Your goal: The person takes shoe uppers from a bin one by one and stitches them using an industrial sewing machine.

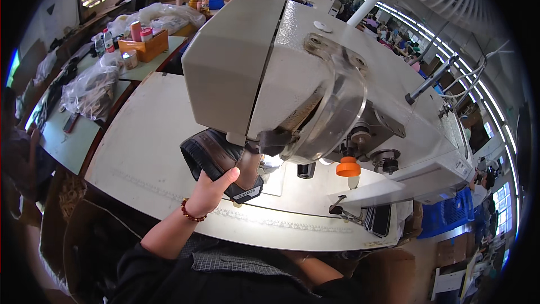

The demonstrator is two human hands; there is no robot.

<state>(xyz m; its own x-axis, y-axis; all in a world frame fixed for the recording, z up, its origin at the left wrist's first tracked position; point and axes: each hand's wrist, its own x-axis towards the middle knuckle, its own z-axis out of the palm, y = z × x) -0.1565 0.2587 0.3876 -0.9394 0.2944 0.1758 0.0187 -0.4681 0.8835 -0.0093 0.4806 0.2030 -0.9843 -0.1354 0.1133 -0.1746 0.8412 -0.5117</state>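
Note:
A brown and black leather piece (221, 156), looking like a shoe upper with a light label at its lower edge, lies under the head of a white sewing machine (233, 62). My left hand (216, 190) grips its near side, thumb on top of the brown panel and fingers mostly hidden by the piece. A beaded bracelet (192, 211) circles my left wrist. The needle area is blocked from sight by the machine's head and a clear guard (343, 112). My right forearm (320, 270) reaches below the table's front edge, and the hand there is hidden.
An orange knob (348, 166) hangs under the machine arm, right of the work. A printed ruler (281, 222) runs along the front of the white table (140, 135). Dark flat pieces (378, 220) stand at the right end. Bags (93, 90) and an orange box (147, 46) fill the left side table.

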